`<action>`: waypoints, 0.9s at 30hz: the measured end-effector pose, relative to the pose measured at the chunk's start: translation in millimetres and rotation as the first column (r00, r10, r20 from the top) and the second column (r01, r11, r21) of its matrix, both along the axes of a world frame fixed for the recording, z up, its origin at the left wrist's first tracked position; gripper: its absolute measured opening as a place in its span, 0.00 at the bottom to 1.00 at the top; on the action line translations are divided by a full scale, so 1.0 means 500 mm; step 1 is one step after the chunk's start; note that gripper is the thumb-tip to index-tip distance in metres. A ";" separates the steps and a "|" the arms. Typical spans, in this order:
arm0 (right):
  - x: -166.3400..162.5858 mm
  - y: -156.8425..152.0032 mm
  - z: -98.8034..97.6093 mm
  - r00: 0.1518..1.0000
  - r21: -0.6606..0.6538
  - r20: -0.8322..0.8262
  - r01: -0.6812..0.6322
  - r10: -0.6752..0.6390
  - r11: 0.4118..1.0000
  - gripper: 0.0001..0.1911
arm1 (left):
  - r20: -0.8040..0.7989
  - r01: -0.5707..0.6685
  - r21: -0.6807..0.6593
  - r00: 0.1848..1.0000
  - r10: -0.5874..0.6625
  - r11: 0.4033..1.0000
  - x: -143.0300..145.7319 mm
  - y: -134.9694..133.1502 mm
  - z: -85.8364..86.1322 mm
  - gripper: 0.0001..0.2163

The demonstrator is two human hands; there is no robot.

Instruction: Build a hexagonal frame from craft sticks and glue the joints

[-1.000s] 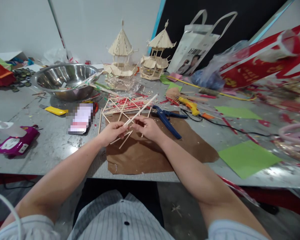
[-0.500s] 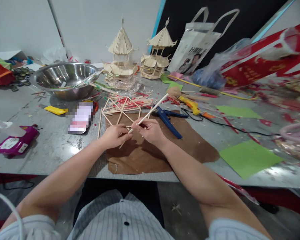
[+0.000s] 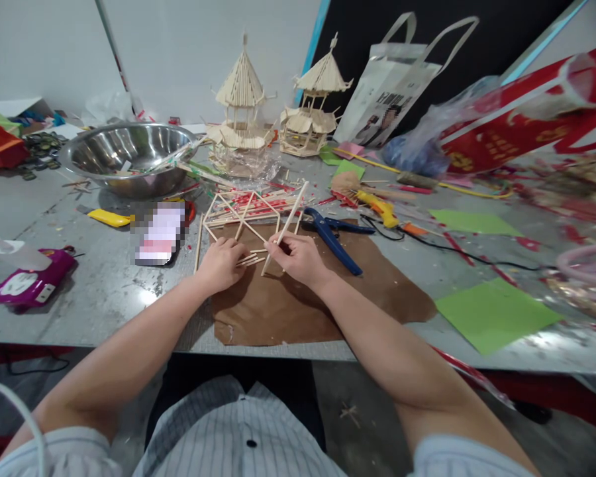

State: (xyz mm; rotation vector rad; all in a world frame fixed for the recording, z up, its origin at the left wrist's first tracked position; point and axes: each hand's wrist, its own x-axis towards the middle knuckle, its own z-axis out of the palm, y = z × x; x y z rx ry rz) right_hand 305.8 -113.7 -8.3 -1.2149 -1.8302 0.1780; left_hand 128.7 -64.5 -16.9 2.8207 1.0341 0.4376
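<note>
My right hand (image 3: 302, 260) is closed on a couple of long pale wooden sticks (image 3: 294, 213), which slant up and away over the brown sheet (image 3: 278, 311). Several short wooden sticks (image 3: 251, 259) poke out from the curled fingers of my left hand (image 3: 222, 265), just left of the long ones. Beyond both hands lies a flat stick frame (image 3: 242, 217) with crossing spokes, its near edge partly hidden by my hands. Blue-handled pliers (image 3: 335, 242) rest to the right of my right hand.
Red-tipped sticks (image 3: 263, 202) are heaped behind the frame. A steel basin (image 3: 129, 159), yellow cutter (image 3: 109, 218) and phone (image 3: 161, 232) are on the left. Two stick pagodas (image 3: 242, 86) stand at the back. A yellow glue gun (image 3: 380, 209) and green paper (image 3: 496, 315) lie right.
My hands have moved apart; the left drew back to the left, showing the short sticks. The long sticks in my right hand have swung steeper, their far ends shifting left.
</note>
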 end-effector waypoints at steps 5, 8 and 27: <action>-0.002 0.000 0.000 0.999 -0.020 -0.042 -0.002 0.001 1.000 0.10 | 0.014 -0.021 0.022 1.000 0.020 1.000 -0.002 0.006 -0.005 0.09; -0.002 -0.001 -0.001 0.998 -0.011 -0.054 -0.009 0.008 1.000 0.09 | 0.033 -0.042 0.033 0.999 0.040 0.999 -0.002 0.008 -0.007 0.09; -0.023 0.000 -0.005 0.970 -0.170 -0.175 -0.196 0.166 0.966 0.09 | 0.308 0.104 -0.280 0.951 -0.013 0.954 0.015 -0.018 0.009 0.08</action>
